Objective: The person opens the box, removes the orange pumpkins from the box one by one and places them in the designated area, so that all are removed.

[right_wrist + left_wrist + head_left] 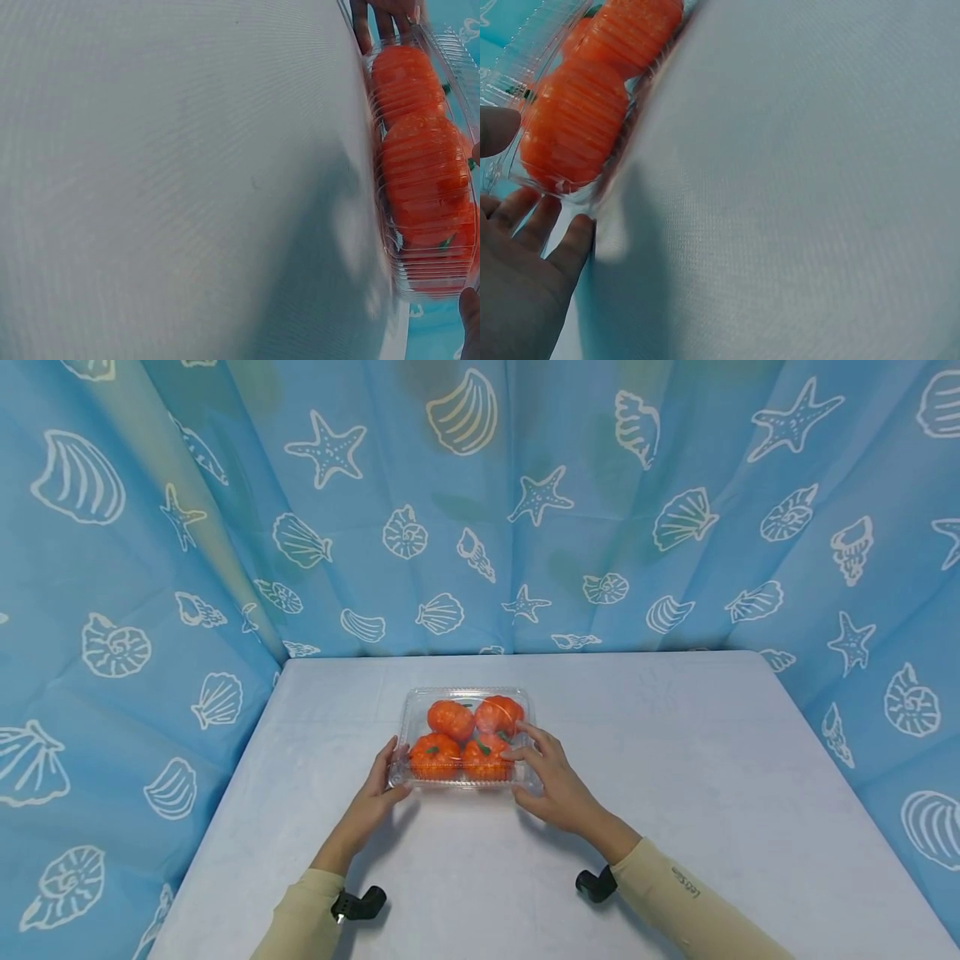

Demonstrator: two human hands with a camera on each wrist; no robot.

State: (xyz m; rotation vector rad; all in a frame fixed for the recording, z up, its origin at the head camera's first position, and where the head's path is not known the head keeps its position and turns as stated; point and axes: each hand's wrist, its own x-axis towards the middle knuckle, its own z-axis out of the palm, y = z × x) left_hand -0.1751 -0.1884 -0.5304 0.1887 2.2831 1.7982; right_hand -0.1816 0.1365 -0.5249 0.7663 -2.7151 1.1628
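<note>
A: Where's the clear box?
B: On the pale bench, near its far edge. It sits flat between the two hands.

A: What's inside?
B: Four small orange pumpkins, ribbed, with some green stems showing: two towards the box's far side, two towards its near side. Ridged clear plastic covers them; I can't tell whether the lid is fastened.

A: And the left hand?
B: At the box's left end. Its fingers are fairly straight and a little apart, set against that end, with the thumb away from them by the near left corner.

A: The right hand?
B: At the box's right end. Its fingers are spread and gently bent, tips over the lid's right part, the thumb apart by the near right corner. How hard either hand presses, I can't tell.

A: Anything nearer the person than the box?
B: Two tan sleeves, and a black device at the left wrist, another black device at the right.

A: Beyond the box?
B: A blue curtain printed with white shells and starfish.
</note>
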